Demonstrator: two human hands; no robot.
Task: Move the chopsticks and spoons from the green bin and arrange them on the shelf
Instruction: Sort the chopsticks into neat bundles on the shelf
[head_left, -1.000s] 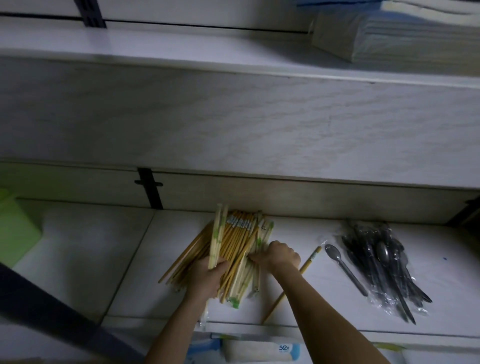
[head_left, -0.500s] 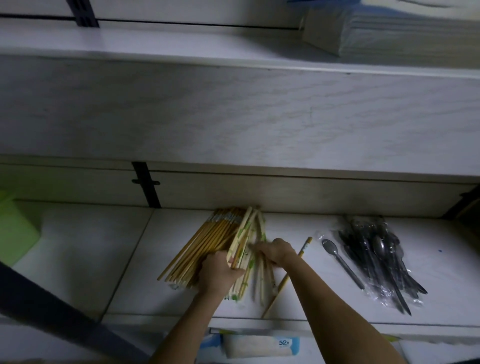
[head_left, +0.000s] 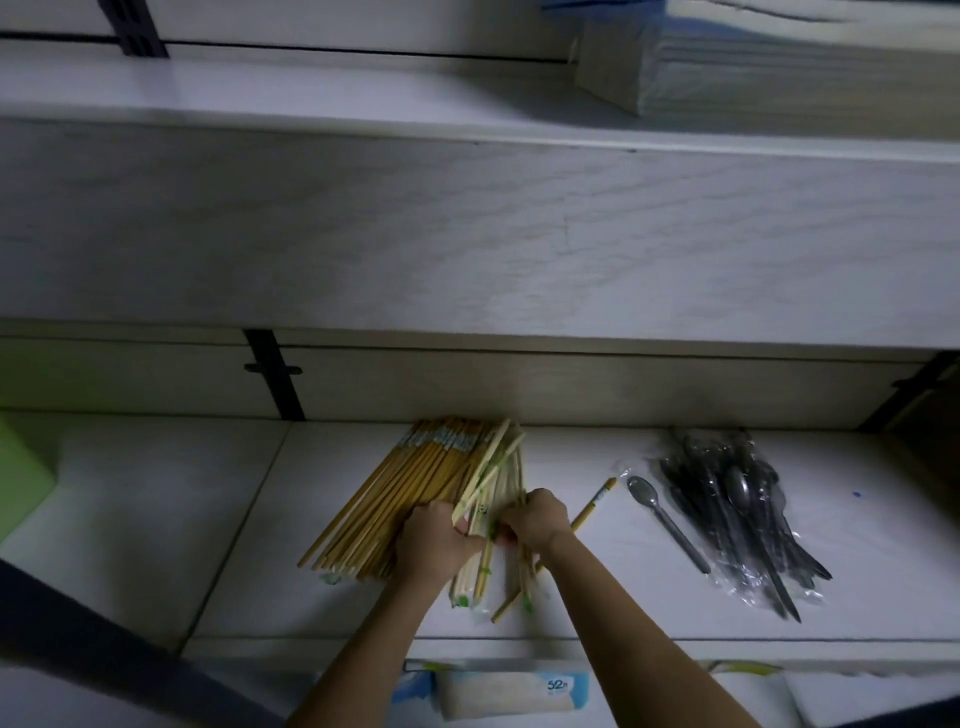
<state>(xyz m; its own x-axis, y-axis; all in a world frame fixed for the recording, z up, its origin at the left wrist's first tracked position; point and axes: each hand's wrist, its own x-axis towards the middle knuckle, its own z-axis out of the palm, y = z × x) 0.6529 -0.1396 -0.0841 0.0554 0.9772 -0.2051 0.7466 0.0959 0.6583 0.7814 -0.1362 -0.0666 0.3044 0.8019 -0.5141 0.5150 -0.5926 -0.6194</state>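
Both hands work the chopstick pile at shelf centre: left hand (head_left: 434, 538) is curled down on the near end of the bare bamboo chopsticks (head_left: 400, 499), fingers closed over them; right hand (head_left: 535, 519) is pinched shut on the paper-wrapped chopsticks (head_left: 493, 483) just at 3 o'clock of the bare lot. The step looks like squaring the two groups into one tidy stack. To do it well, imo: keep the left hand as a stop, sweep the wrapped ones parallel w/ the right, then tap the ends flush, since a few wrapped pairs cross at an angle and stick out toward 6 o'clock. Counts: bare chopsticks approx two dozen+, too packed to count; wrapped ones maybe 6-8, overlapped; 1 stray chopstick (head_left: 595, 501) lying apart at 3 o'clock of the right hand; 1 loose clear plastic spoon (head_left: 665, 519) beyond it; 1 bag of dark plastic spoons (head_left: 743, 514) further at 3 o'clock, no. inside unclear. Everything sits on the white shelf (head_left: 156, 519); green bin (head_left: 21, 483) edge at 9 o'clock.
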